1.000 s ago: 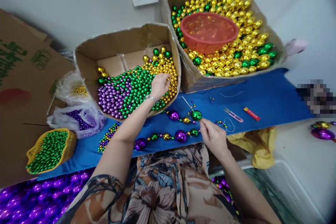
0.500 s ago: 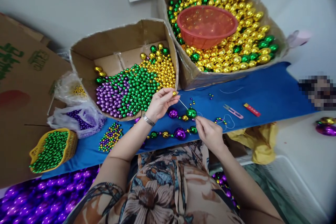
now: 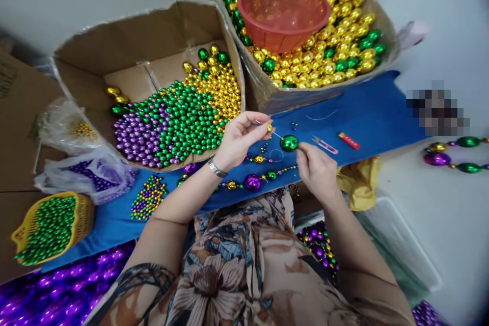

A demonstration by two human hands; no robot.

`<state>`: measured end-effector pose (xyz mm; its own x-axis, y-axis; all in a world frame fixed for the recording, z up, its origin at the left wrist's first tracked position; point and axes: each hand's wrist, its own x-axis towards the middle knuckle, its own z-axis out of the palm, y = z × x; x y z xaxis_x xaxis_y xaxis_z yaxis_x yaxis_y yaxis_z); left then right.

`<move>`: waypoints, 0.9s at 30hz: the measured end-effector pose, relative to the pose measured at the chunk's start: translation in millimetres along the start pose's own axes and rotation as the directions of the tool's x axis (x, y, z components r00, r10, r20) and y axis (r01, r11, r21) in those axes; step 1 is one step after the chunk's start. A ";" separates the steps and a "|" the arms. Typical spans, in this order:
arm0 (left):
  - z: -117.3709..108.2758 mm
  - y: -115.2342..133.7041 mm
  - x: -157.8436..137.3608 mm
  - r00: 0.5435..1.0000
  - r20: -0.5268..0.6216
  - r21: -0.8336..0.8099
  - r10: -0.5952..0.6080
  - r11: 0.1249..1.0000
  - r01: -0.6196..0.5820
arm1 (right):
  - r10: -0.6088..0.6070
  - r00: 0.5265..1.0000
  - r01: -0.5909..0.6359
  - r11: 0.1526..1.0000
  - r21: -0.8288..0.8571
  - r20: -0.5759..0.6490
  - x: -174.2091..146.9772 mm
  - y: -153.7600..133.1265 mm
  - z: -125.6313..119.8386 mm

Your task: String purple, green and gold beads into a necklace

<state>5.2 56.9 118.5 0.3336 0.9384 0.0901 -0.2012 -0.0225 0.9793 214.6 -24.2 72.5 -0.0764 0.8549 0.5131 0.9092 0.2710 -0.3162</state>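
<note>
My left hand (image 3: 240,140) pinches a small gold bead (image 3: 269,128) between thumb and fingers, above the blue cloth. A thin pale line, needle or thread, runs from it to a large shiny green bead (image 3: 289,143). Just right of the green bead, the fingers of my right hand (image 3: 318,170) are closed at its end; whatever they grip is hidden. Below both hands lies a strung bead garland (image 3: 252,182) in purple, gold and green. A few tiny loose beads (image 3: 294,125) lie beyond the green bead.
Cardboard boxes of beads (image 3: 183,127) stand behind, one with a red basket (image 3: 282,20). Pink thread snips (image 3: 324,145) and a red packet (image 3: 349,140) lie right. A yellow basket of green beads (image 3: 82,219) and plastic bags (image 3: 103,175) sit left.
Both hands have shifted right over the cloth with the gold and green beads, which are now slightly closer together. The camera view has moved, bringing more of a garland in at the right edge.
</note>
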 end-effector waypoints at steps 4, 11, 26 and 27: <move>17.4 -14.4 4.3 0.997 0.057 -0.018 0.043 0.999 -0.042 | 0.043 0.998 -0.048 0.995 0.091 0.056 -1.9 25.3 13.0; 18.1 -94.9 13.7 0.995 0.039 0.245 0.095 0.964 -0.102 | 0.055 0.969 -0.097 0.981 0.166 0.239 -21.6 67.2 72.8; 48.1 -165.9 40.9 1.000 0.011 0.597 -0.016 0.802 0.007 | 0.369 0.904 -0.401 0.907 0.127 0.215 -11.4 62.1 130.5; 47.0 -166.3 42.9 1.000 0.010 0.584 -0.028 0.812 0.017 | 0.378 0.902 -0.409 0.902 0.137 0.206 -10.2 62.1 130.0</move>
<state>96.3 84.7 -32.0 0.3482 0.9352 0.0644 0.3801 -0.2036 0.9023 218.7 41.4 -56.2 0.1906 0.9652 0.1789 0.7951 -0.0450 -0.6048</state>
